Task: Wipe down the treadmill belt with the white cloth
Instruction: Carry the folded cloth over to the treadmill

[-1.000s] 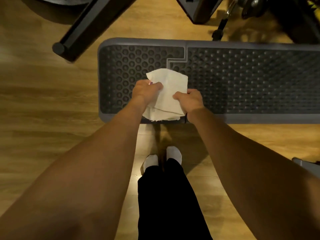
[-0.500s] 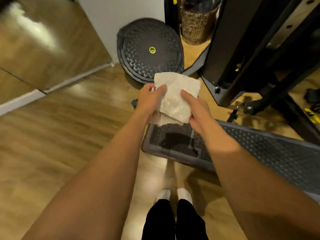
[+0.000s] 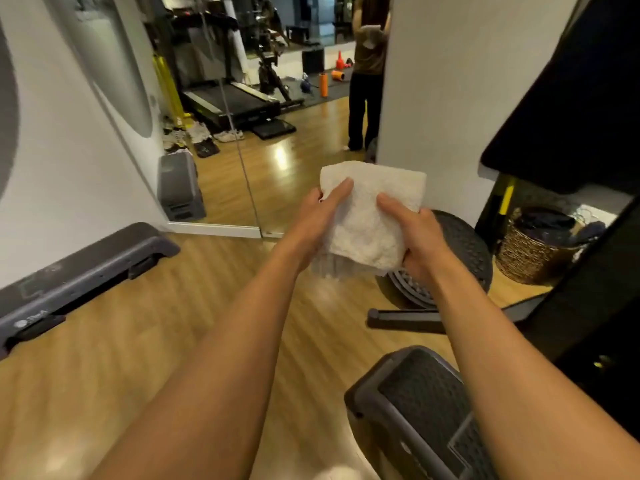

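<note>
A folded white cloth [image 3: 372, 216] is held up at chest height in front of me. My left hand [image 3: 320, 220] grips its left edge with the thumb laid across the front. My right hand [image 3: 414, 233] grips its right edge, thumb on top as well. A treadmill [image 3: 232, 98] with a dark belt shows far off in the wall mirror, beyond the wooden floor.
A grey aerobic step [image 3: 415, 410] lies low at the right and another step [image 3: 79, 275] along the left wall. A black balance disc [image 3: 460, 258], a woven basket [image 3: 533, 251] and a dark machine frame [image 3: 571, 98] stand at the right. A person's reflection [image 3: 367, 71] shows in the mirror.
My view has swung up from the grey step to the room and mirror. Both hands have lifted the cloth away from the step and still hold it.
</note>
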Available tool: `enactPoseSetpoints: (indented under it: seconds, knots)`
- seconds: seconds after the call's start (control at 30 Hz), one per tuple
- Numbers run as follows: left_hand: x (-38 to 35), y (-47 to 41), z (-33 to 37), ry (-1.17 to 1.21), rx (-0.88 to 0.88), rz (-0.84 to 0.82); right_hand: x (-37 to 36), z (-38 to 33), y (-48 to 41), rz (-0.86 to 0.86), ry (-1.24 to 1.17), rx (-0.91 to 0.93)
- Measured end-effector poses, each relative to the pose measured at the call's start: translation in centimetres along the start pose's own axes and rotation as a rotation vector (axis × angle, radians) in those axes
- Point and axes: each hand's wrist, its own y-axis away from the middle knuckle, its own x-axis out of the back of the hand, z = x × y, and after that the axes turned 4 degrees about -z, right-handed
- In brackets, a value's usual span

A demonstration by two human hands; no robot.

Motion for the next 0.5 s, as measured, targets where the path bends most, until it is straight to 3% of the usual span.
enactPoseSetpoints:
  seconds: [0.1, 0.3, 0.5]
  knots:
    - [7.6, 3.6, 2.2, 0.057, -0.008, 0.069, -8.1, 0.4, 0.4, -0.163, 0.024, -0.006]
    - [22.4, 11.2, 4.2, -0.054, -0.207, 0.571, -24.0, 4.0, 2.1, -0.389, 0.064, -0.082]
    - [33.7, 19.5, 3.2, -0.184, -0.292, 0.924, -36.8, 9.1, 4.7, -0.694, 0.054, -0.217]
